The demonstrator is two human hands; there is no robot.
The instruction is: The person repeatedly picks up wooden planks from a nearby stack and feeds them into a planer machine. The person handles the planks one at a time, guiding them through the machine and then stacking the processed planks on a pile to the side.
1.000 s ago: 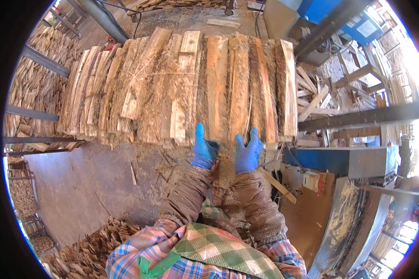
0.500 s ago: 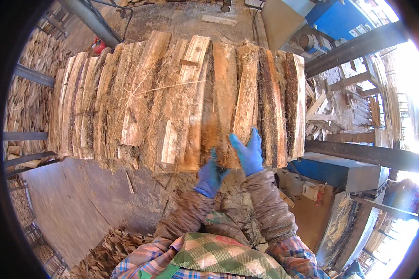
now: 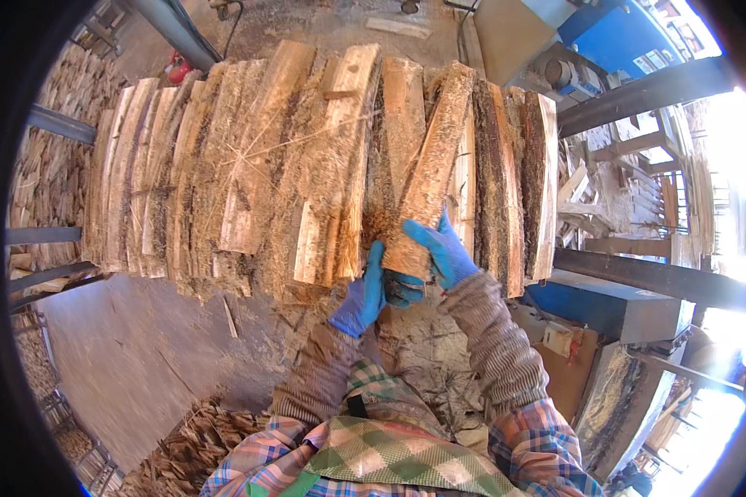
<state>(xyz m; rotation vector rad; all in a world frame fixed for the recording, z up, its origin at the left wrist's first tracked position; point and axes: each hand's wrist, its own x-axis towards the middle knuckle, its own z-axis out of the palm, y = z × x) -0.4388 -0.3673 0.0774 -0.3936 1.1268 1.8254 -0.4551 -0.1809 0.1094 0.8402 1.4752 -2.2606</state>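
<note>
The blue-gloved left hand (image 3: 363, 296) and right hand (image 3: 444, 253) are clamped on the near end of a rough wooden slab (image 3: 437, 157), aslant atop a row of boards (image 3: 195, 166) with a ragged near edge. White labels (image 3: 653, 60) on the blue cabinet (image 3: 617, 37) are too small to read. Open floor (image 3: 133, 340) spreads at lower left.

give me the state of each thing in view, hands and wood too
slanted board: askew among the other boards, surface rough
other boards: roughly side by side, littered with shavings
left hand: gloved, cupped at the slanted board's near end
right hand: gloved, gripping the slanted board, thumb on top
floor: strewn with splinters
checked apron: worn
</note>
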